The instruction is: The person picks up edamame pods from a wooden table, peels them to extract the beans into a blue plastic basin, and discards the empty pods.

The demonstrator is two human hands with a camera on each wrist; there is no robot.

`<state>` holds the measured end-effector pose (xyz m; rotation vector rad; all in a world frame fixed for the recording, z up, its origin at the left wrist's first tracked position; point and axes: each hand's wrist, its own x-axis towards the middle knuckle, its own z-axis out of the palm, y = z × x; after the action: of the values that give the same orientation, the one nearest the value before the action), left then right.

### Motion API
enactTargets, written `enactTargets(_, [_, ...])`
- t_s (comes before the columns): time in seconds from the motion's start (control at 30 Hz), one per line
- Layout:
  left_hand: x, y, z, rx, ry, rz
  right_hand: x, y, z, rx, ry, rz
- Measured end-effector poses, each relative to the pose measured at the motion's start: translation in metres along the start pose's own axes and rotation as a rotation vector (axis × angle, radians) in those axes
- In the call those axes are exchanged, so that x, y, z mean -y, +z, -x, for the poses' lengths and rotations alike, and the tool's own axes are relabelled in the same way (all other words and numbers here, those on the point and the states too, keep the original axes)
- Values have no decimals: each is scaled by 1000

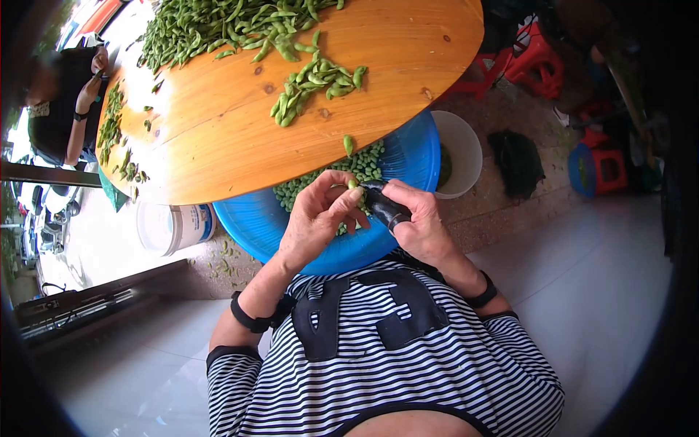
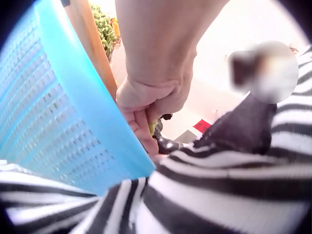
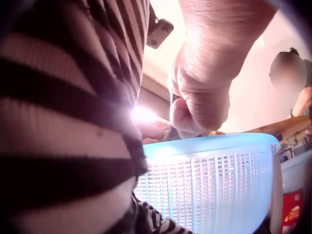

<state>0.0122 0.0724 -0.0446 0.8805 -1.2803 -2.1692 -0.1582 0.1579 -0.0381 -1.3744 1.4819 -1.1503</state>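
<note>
Pinching a green pod [image 1: 352,184] between thumb and finger, the left hand [image 1: 320,213] hangs over a blue basket [image 1: 428,149] of shelled beans [image 1: 295,195]. Facing it, the right hand [image 1: 421,222] has its fingers curled in, with black shiny pieces [image 1: 388,210] at its thumb and forefinger, close against the pod's end; I can't tell whether these are covers or a tool, nor whether they grip the pod. The basket sits partly under the edge of the wooden counter [image 1: 240,131]. A loose pod [image 1: 348,145] lies near that edge, beyond it a small heap [image 1: 317,87], then a big pile [image 1: 218,29]. Pale buckets stand either side of the basket.
</note>
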Motion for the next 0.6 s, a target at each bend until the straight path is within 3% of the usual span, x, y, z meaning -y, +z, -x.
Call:
enactTargets(0.07, [8,4,-2,5,36,155,-3,4,-1,-23,-33,3])
enactTargets(0.33, [4,-3,3,35,86,-118,3,-2,-1,-14,-46,-17])
enactTargets(0.4, [4,-11,3,118,-5,-137,-8,-9,-1,174,324,-403])
enactTargets(0.43, [2,-12,3,119,-3,-135,-11,-13,-3,242,421,-796])
enactTargets(0.53, [-2,-15,3,202,-91,-99,-14,-11,-3,225,355,-828])
enactTargets(0.6, [4,-16,0,202,-60,18,-9,-4,-3,173,368,-679])
